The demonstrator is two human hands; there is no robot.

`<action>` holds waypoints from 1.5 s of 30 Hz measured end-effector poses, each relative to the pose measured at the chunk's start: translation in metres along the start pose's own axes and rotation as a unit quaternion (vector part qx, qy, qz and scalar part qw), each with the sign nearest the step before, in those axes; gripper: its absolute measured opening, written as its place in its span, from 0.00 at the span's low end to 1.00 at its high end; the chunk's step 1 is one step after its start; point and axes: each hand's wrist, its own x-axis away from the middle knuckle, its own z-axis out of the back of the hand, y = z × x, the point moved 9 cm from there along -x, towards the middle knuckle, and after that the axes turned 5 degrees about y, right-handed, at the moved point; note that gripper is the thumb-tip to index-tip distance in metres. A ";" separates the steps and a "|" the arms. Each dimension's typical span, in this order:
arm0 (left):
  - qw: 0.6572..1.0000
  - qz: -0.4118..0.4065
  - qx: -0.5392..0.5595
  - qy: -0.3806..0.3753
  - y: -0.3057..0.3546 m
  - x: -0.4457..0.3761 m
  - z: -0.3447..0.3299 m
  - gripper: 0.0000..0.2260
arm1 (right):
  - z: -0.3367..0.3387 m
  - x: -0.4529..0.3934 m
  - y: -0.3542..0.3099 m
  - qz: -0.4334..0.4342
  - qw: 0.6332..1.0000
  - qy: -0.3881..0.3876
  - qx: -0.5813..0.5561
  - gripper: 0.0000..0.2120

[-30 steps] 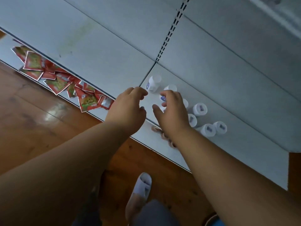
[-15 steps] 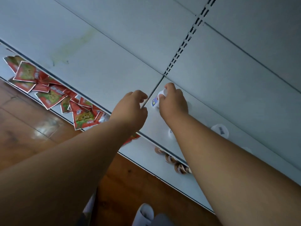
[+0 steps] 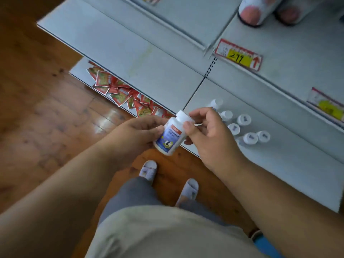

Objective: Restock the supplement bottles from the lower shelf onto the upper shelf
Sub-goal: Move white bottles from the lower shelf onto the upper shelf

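A white supplement bottle (image 3: 170, 135) with a blue label and a white cap is held between both hands, in front of the shelf edge and above the floor. My left hand (image 3: 137, 134) grips its body from the left. My right hand (image 3: 206, 133) pinches its cap end, thumb on the label. Several more white-capped bottles (image 3: 243, 120) stand on the grey lower shelf (image 3: 279, 164) just right of my right hand. The upper shelf (image 3: 290, 41) runs above, with a red and yellow price tag (image 3: 239, 54) on its edge.
Red sachets (image 3: 119, 90) lie in a heap on the bottom shelf to the left. Two pinkish round containers (image 3: 249, 13) stand on the upper shelf at top right. A wooden floor (image 3: 37, 108) and my slippered feet (image 3: 149, 170) are below.
The right hand lifted a bottle off the lower shelf and drew it back toward me. The left hand took hold of it too. The view tilted up, showing the upper shelf.
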 end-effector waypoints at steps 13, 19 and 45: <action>0.982 -0.144 -0.122 -0.017 0.180 0.022 -0.064 0.08 | 0.085 0.025 -0.132 0.023 0.970 0.232 -0.073 0.15; 0.930 -0.223 -0.291 -0.036 0.224 -0.007 -0.149 0.07 | 0.175 0.034 -0.138 0.033 0.950 0.306 -0.054 0.15; 0.808 -0.303 -0.503 0.055 0.262 -0.192 -0.320 0.14 | 0.357 -0.117 -0.056 0.014 0.933 0.332 0.139 0.06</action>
